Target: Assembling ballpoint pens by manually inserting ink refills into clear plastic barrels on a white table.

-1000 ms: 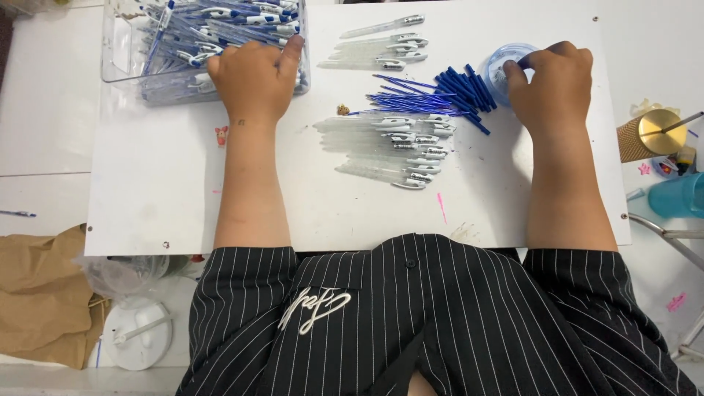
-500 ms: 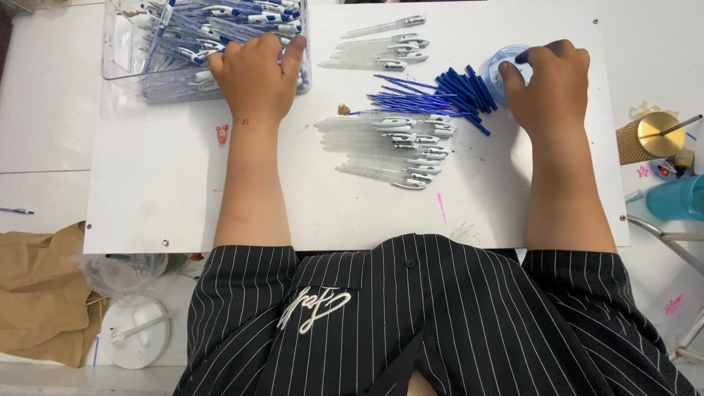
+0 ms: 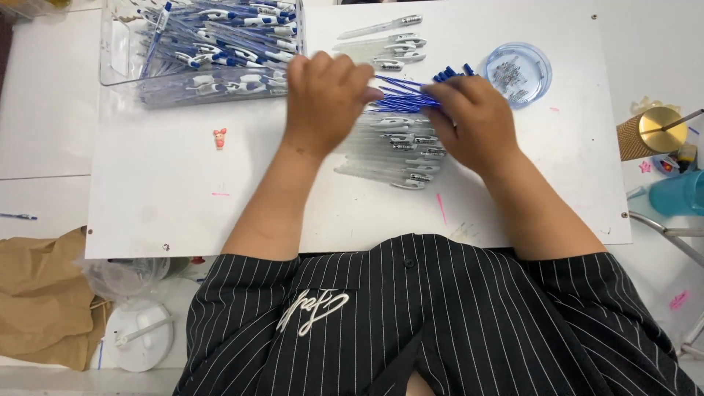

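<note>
1. At the far left of the white board (image 3: pixel 183 213), a clear plastic tray (image 3: pixel 117 70) holds a heap of finished blue and white pens (image 3: pixel 220 37). It sits at the board's far left corner.
2. A tiny red figure (image 3: pixel 219 137) lies alone on the bare board, near side of the tray. The left half of the board around it is open room.
3. The left hand (image 3: pixel 326 103) is at the middle of the board, palm down, fingers curled loosely together. Its fingertips meet the left ends of the blue refills (image 3: pixel 407 94); whether they pinch one cannot be told, since the hand is blurred.
4. The blue refills lie in a loose bundle between the two hands, pointing left to right, with their right ends fanned toward the far side.
5. Clear pen barrels (image 3: pixel 392 150) lie in a row just near of the refills, partly under both hands. A few more barrels (image 3: pixel 385 40) lie farther away.
6. The right hand (image 3: pixel 473 121) rests palm down over the right part of the bundle, fingers bent and close together, touching the refills.
7. A round clear dish (image 3: pixel 519 73) with small metal parts sits just right of the hands, far side.
8. Right of the dish the board is bare up to its right edge. Beyond that edge stand a gold-topped container (image 3: pixel 653 132) and a teal cup (image 3: pixel 678 194).
</note>
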